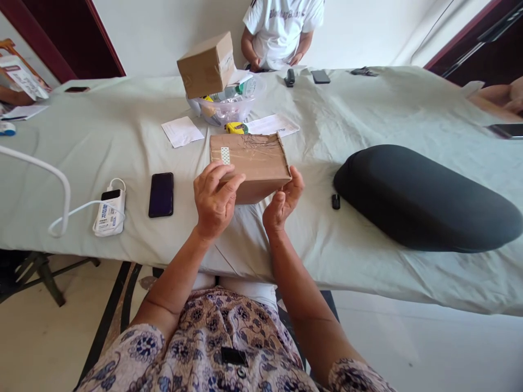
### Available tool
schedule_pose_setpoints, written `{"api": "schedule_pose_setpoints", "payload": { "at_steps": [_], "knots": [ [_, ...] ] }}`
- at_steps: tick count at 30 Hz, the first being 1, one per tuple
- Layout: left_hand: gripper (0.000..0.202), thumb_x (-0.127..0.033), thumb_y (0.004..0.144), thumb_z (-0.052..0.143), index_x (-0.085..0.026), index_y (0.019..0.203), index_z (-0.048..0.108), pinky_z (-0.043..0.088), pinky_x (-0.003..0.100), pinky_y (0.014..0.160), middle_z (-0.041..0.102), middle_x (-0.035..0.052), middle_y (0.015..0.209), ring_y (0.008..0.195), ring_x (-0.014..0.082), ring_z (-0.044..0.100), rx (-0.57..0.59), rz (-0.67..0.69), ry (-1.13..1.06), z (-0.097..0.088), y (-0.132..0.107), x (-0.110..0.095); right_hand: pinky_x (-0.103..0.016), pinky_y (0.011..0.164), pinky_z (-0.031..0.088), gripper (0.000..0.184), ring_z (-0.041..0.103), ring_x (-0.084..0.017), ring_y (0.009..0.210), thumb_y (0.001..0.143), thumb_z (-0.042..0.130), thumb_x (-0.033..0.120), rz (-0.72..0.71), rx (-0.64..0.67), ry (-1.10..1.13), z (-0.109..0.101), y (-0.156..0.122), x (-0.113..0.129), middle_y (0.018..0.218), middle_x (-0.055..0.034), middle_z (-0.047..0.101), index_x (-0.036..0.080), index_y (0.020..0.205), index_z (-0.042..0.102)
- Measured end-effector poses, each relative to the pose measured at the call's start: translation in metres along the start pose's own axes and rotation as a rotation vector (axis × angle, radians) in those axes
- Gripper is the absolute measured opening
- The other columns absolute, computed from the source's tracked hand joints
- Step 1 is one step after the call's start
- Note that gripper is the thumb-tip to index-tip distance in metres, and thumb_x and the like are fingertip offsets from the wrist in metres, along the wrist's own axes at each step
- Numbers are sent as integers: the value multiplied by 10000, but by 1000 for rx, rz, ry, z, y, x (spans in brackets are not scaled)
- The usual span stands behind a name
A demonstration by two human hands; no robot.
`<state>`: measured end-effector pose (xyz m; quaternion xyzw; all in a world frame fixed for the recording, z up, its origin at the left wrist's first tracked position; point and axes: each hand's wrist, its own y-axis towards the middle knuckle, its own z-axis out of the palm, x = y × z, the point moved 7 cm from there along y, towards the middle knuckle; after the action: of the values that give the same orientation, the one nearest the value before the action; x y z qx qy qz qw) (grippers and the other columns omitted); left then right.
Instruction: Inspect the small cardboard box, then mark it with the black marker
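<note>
A brown cardboard box (255,160) is held between both hands over the near part of the table. Clear tape and a small dotted sticker show on its upper face. My left hand (216,198) grips the box's near left side, thumb and fingers along the top edge. At the right corner, my right hand (284,201) is closed on the box, its fingers partly hidden behind it. Just beyond the box lies a yellow tape measure (236,128) beside a white paper (273,124).
A dark phone (160,195) and a white power bank (110,212) with its cable lie left. To the right are a large black padded seat (425,198) and a small black object (335,201). Behind, a clear plastic basin (232,111) carries another cardboard box (206,65). People sit around the table.
</note>
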<state>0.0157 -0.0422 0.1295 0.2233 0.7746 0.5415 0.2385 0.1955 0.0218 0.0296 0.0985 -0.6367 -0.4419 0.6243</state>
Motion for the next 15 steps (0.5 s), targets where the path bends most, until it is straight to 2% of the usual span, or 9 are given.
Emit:
{"api": "schedule_pose_setpoints", "payload": {
  "at_steps": [4,9,12,15],
  "knots": [
    [238,-190,1018,529,-271,1087,742,569,398,1038,725,68,1146,1231,225,655,34,14,9,-6,-3,-5,-573,1116,486,645,588,-332,1277,963,326,763,-27,-21,-93,-3,2,10,1309,-126,572,292,1356,529],
    [181,-247,984,557,-273,1034,729,570,441,1026,681,83,1162,1199,247,639,21,15,-68,-15,0,-5,-542,1071,531,539,642,-308,1197,969,398,702,-61,-23,-57,-5,3,17,1227,-111,624,283,1263,568],
    [151,-286,983,556,-238,949,695,524,486,1092,630,99,1241,1277,274,589,-29,-4,-84,-12,-1,6,-491,1017,567,443,650,-284,1207,971,506,602,-35,58,52,2,2,13,1269,-102,634,295,1286,554],
    [251,-359,1012,522,-202,852,634,482,507,1138,590,131,1324,1334,298,549,-15,-109,-58,4,-14,33,-487,1018,573,449,628,-285,1281,947,564,564,70,218,105,15,-3,1,1340,-112,625,293,1302,515]
  ]
}}
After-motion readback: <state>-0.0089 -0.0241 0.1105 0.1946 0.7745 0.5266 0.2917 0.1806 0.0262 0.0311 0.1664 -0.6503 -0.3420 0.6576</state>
